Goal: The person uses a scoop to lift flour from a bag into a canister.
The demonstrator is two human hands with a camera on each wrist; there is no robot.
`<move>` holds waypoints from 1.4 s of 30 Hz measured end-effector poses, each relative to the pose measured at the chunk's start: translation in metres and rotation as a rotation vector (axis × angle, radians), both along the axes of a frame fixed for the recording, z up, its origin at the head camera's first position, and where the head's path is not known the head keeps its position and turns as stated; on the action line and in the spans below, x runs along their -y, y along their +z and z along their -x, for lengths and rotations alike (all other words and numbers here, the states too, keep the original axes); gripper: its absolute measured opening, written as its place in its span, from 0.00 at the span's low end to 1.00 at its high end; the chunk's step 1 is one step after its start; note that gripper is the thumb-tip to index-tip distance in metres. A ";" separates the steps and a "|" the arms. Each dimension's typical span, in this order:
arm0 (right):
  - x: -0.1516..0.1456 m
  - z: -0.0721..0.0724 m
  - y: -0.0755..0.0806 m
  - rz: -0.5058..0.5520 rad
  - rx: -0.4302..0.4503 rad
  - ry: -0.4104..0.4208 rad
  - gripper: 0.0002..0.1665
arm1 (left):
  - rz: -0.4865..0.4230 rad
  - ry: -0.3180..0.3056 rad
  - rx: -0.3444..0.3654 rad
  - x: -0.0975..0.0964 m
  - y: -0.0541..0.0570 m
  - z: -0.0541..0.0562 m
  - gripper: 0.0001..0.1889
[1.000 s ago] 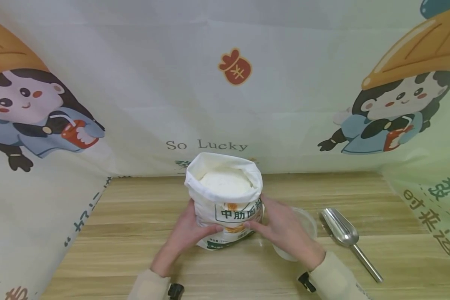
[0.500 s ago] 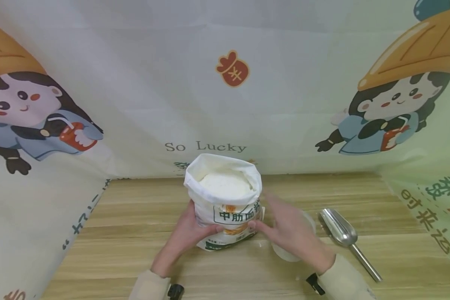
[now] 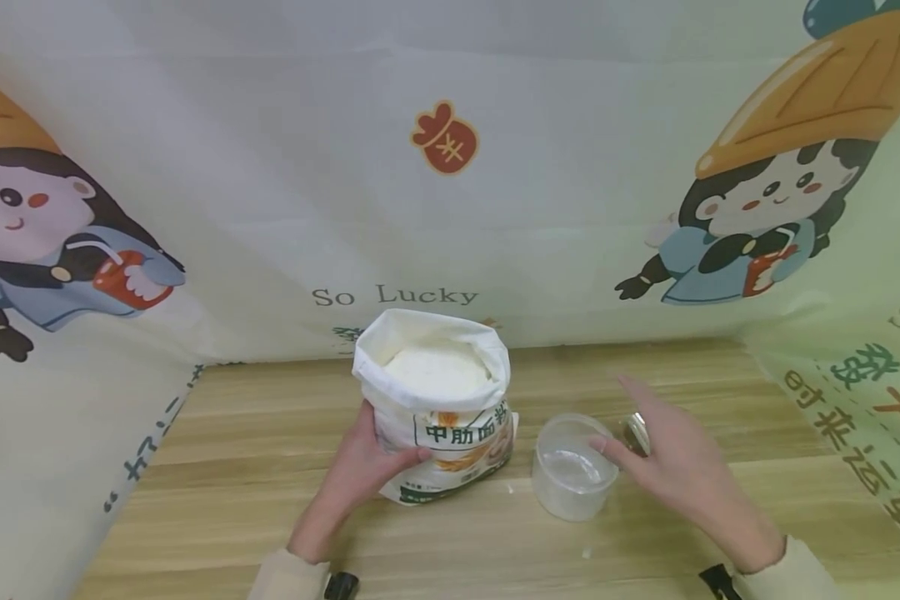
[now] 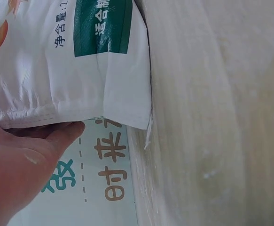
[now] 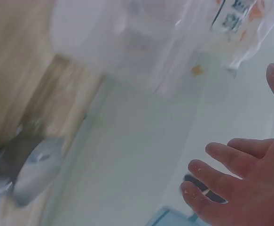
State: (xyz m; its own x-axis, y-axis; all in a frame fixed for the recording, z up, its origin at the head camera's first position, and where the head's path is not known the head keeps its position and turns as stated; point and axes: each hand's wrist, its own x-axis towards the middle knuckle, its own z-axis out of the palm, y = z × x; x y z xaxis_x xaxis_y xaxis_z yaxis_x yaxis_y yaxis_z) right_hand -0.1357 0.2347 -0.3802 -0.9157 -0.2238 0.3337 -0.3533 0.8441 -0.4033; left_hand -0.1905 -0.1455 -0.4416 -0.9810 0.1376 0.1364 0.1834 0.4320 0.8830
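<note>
A white bag of flour [image 3: 401, 396] stands upright with its top folded down, nearly full of white powder. My left hand [image 3: 356, 462] grips its left side, thumb across the printed front; in the left wrist view the fingers [image 4: 64, 136] lie along the bag's side. To the right of the bag is a clear plastic tub [image 3: 558, 492], with nothing seen inside. My right hand [image 3: 678, 462] is in the air, fingers spread and holding nothing, between the tub and the metal scoop [image 5: 38, 165]. In the head view that hand hides most of the scoop.
All of this sits on a wood-grain tabletop [image 3: 255, 450]. A pale printed cloth [image 3: 307, 183] with cartoon figures hangs behind and at both sides, meeting the table's back edge. Small white specks lie on the table near the tub.
My right hand has let go of the bag and moved right, uncovering the tub and covering most of the scoop. The left hand stays on the bag. The head view has turned slightly right.
</note>
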 end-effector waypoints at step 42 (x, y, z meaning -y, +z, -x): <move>-0.103 -0.018 -0.070 -0.240 0.445 -0.165 0.34 | 0.003 0.017 -0.037 -0.001 -0.005 -0.001 0.54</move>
